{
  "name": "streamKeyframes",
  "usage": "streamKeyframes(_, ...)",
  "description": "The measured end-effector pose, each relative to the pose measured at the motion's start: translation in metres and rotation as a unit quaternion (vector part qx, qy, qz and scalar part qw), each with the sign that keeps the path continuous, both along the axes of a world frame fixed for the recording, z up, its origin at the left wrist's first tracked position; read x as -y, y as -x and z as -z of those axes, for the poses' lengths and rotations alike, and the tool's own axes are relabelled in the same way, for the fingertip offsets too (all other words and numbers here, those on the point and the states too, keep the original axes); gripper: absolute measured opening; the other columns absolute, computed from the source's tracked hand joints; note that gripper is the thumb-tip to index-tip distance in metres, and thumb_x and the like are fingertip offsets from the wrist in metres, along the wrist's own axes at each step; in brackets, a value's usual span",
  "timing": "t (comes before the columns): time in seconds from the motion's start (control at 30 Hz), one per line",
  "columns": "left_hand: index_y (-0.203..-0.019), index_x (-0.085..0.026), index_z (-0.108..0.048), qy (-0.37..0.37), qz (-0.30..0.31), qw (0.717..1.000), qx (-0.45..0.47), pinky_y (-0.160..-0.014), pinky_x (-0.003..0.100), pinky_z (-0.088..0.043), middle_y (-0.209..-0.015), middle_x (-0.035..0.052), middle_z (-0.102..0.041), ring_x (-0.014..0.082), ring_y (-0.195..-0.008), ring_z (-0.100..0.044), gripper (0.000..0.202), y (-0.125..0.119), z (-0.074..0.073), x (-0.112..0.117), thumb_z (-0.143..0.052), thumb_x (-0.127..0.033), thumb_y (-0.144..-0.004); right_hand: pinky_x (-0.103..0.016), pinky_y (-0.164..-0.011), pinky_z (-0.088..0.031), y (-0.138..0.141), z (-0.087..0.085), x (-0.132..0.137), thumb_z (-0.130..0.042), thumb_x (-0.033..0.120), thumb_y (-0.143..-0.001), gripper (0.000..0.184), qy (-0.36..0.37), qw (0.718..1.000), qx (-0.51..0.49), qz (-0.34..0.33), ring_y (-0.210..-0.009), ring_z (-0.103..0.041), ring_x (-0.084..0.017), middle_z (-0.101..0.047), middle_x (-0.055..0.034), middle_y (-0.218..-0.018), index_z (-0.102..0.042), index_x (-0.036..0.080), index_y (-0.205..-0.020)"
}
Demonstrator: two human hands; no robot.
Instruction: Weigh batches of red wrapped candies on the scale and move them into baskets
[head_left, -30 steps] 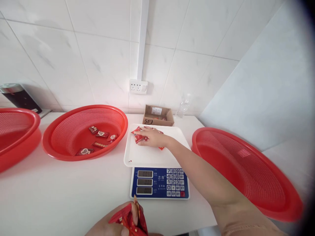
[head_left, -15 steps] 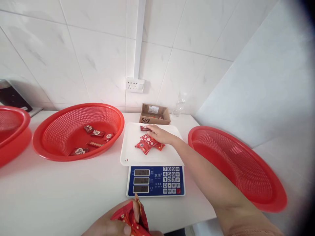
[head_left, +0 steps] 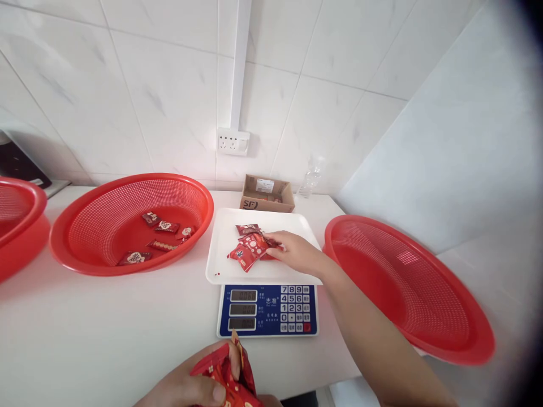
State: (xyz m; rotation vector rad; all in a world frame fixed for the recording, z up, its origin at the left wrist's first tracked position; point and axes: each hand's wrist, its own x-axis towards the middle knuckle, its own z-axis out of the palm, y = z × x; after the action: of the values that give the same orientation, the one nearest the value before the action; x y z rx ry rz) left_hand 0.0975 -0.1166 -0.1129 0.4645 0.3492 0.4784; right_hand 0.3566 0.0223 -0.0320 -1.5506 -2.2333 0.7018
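Note:
My right hand (head_left: pixel 297 251) rests on the white weighing tray (head_left: pixel 224 265) of a blue digital scale (head_left: pixel 267 311). Its fingertips pinch one of several small red candy packets (head_left: pixel 248 251) heaped on the tray. At the bottom edge of the view, my left hand (head_left: pixel 190 387) is closed round a red bag (head_left: pixel 227 373) with its mouth held up. More red packets (head_left: pixel 163 229) lie in the red mesh basket (head_left: pixel 85 265) left of the scale.
Another red mesh basket (head_left: pixel 407 294) sits right of the scale and holds nothing visible. A third red basket (head_left: pixel 17 226) is cut off at the left edge. A small cardboard box (head_left: pixel 267 193) and a clear bottle (head_left: pixel 309 178) stand by the tiled wall below a socket (head_left: pixel 232 142).
My right hand has drawn back from the far side of the tray toward its near right part, leaving packets heaped in the tray's middle. The left hand keeps hold of the red bag.

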Motion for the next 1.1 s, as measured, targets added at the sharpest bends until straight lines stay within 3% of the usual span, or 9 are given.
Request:
streamKeyframes(0.17, -0.085, -0.017, -0.061, 0.005, -0.006, 1.0, -0.001, -0.07, 0.026, -0.036, -0.084, 0.0057, -0.059, 0.0154, -0.075, -0.056, 0.024, -0.001, 0.0, 0.0, -0.071, -0.023, -0.064, -0.046, -0.102, -0.041, 0.012, -0.002, 0.022, -0.054, 0.033, -0.088, 0.042, -0.026, 0.999, 0.012, 0.016, -0.121, -0.053, -0.026, -0.058, -0.0102, -0.129, -0.06, 0.024, -0.128)
streamKeyframes(0.33, -0.082, -0.02, -0.061, -0.024, -0.019, 0.999, -0.014, -0.071, 0.029, -0.038, -0.085, 0.0041, -0.057, 0.0179, -0.076, -0.056, 0.023, -0.003, 0.002, 0.0, -0.072, -0.026, -0.062, -0.057, -0.112, -0.024, 0.04, -0.002, 0.041, -0.054, 0.049, -0.088, 0.048, -0.041, 0.994, 0.037, -0.095, -0.144, -0.02, -0.032, -0.032, -0.0071, -0.154, -0.054, 0.032, -0.134)
streamKeyframes(0.43, -0.082, -0.02, -0.061, -0.028, -0.02, 0.999, -0.008, -0.076, 0.031, -0.039, -0.085, 0.0041, -0.057, 0.0194, -0.078, -0.057, 0.023, -0.004, 0.002, 0.0, -0.072, -0.026, -0.062, -0.063, -0.112, -0.015, 0.048, -0.001, 0.044, -0.051, 0.05, -0.09, 0.041, -0.015, 0.99, 0.07, -0.119, -0.146, -0.009, -0.034, -0.029, -0.0062, -0.156, -0.061, 0.033, -0.126)
streamKeyframes(0.63, -0.082, -0.02, -0.059, 0.003, -0.018, 1.0, 0.02, -0.083, 0.035, -0.039, -0.084, 0.0038, -0.056, 0.0207, -0.082, -0.058, 0.024, -0.005, 0.002, 0.003, -0.071, -0.027, -0.062, -0.061, -0.111, -0.024, 0.032, -0.003, 0.038, -0.051, 0.042, -0.091, 0.031, -0.037, 0.995, 0.038, -0.079, -0.143, -0.023, -0.033, -0.041, -0.0089, -0.149, -0.072, 0.026, -0.107)
streamKeyframes(0.73, -0.081, -0.02, -0.06, -0.003, -0.018, 1.0, 0.012, -0.078, 0.033, -0.039, -0.084, 0.004, -0.056, 0.0197, -0.078, -0.057, 0.024, -0.006, 0.001, 0.002, -0.072, -0.027, -0.061, -0.056, -0.11, -0.03, 0.022, -0.001, 0.036, -0.052, 0.041, -0.09, 0.035, -0.042, 0.999, 0.0, -0.035, -0.14, -0.031, -0.03, -0.043, -0.0096, -0.148, -0.067, 0.025, -0.117)
streamKeyframes(0.9, -0.082, -0.021, -0.06, -0.003, -0.012, 1.0, 0.016, -0.076, 0.032, -0.038, -0.086, 0.0043, -0.056, 0.0209, -0.08, -0.057, 0.026, -0.007, -0.002, 0.001, -0.072, -0.029, -0.061, -0.049, -0.113, -0.03, 0.013, 0.004, 0.039, -0.051, 0.044, -0.089, 0.045, 0.027, 0.999, -0.02, 0.009, -0.139, -0.034, -0.026, -0.041, -0.0081, -0.149, -0.06, 0.024, -0.128)
streamKeyframes(1.1, -0.086, -0.017, -0.06, -0.006, -0.014, 1.0, 0.006, -0.071, 0.027, -0.034, -0.085, 0.0063, -0.057, 0.0164, -0.075, -0.055, 0.024, -0.004, 0.002, 0.002, -0.07, -0.024, -0.065, -0.046, -0.107, -0.04, 0.007, 0.012, 0.038, -0.053, 0.034, -0.087, 0.045, 0.007, 0.996, -0.054, 0.065, -0.133, -0.043, -0.026, -0.044, -0.0103, -0.147, -0.057, 0.022, -0.13)
